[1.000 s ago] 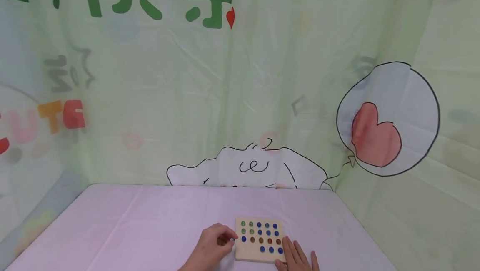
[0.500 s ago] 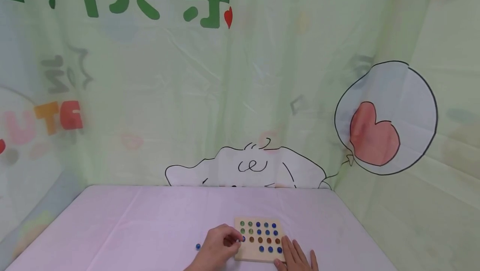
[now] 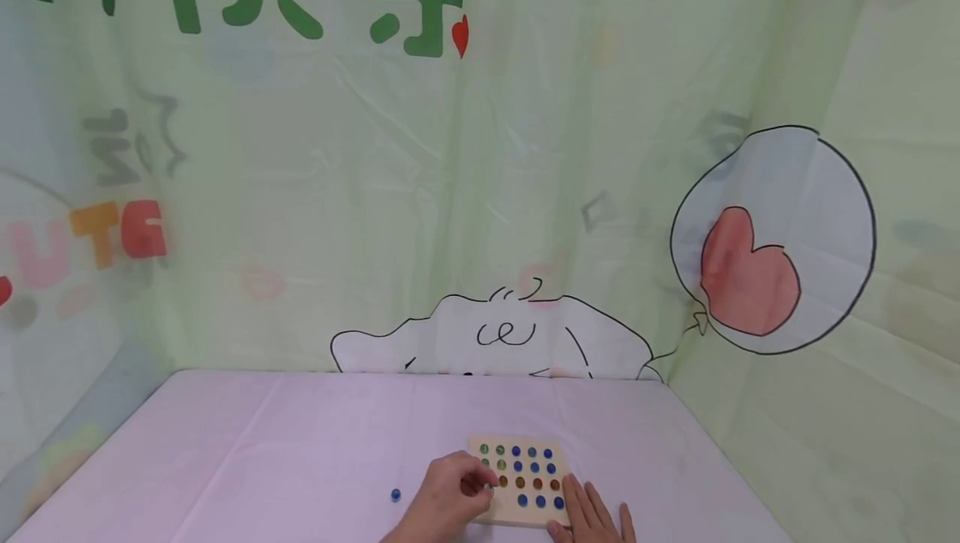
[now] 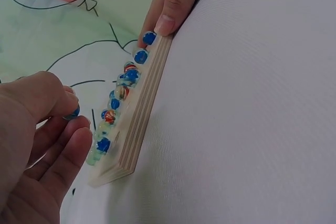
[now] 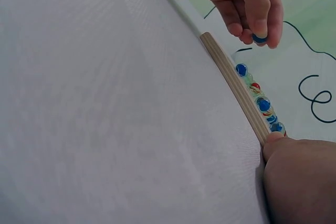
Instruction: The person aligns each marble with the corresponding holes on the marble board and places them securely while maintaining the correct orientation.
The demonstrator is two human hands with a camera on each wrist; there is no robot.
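Observation:
A square wooden board (image 3: 504, 516) lies on the table with rows of glass marbles in its hollows: greenish ones at the back left, several blue ones, and a row with reddish-brown ones. Over the board's left part, my left hand (image 3: 450, 486) pinches a blue marble (image 4: 72, 113) between thumb and fingertips, held above the other marbles. It covers some hollows at the left in the head view. My right hand (image 3: 591, 513) rests against the board's right edge with fingers extended, its thumb (image 4: 165, 25) touching the near right corner.
A loose blue marble (image 3: 395, 495) lies on the pale tablecloth (image 3: 285, 451), left of my left hand. Behind the table hangs a pale green curtain (image 3: 375, 193) with printed drawings, including a balloon (image 3: 821, 218) with a heart.
My left hand has moved right from beside the board to over its left part, still pinching the marble. The loose blue marble has come into sight behind it. My right hand stays put.

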